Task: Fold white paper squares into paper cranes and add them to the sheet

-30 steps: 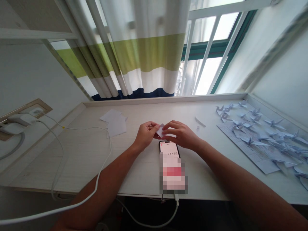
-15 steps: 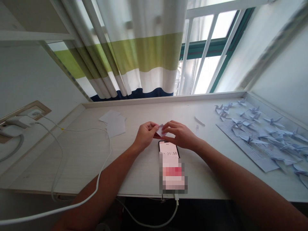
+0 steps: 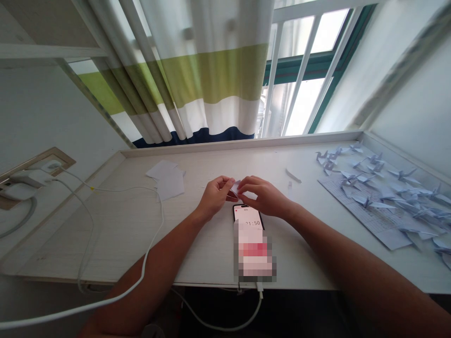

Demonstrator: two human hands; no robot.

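Between both hands, just above the phone, is a small folded piece of white paper point(image 3: 236, 187). My left hand point(image 3: 217, 195) pinches its left side with thumb and fingers. On the other side, the fingertips of my right hand point(image 3: 259, 191) close on the paper's right edge. Part of the paper is hidden behind the fingers. Below the hands a phone point(image 3: 249, 234) lies face up on the desk, its screen showing timer digits and its lower part blurred out.
Several folded paper cranes point(image 3: 378, 188) cover the desk's right side, some on a printed sheet point(image 3: 366, 218). White paper squares point(image 3: 170, 183) lie at the left. Paper strips point(image 3: 293, 175) rest right of the hands. A white charging cable point(image 3: 161, 220) crosses over the left forearm.
The fingers have shifted slightly around the paper, and the right fingertips sit a little differently on its edge. The camera view has moved slightly. Both hands keep hold of the paper.
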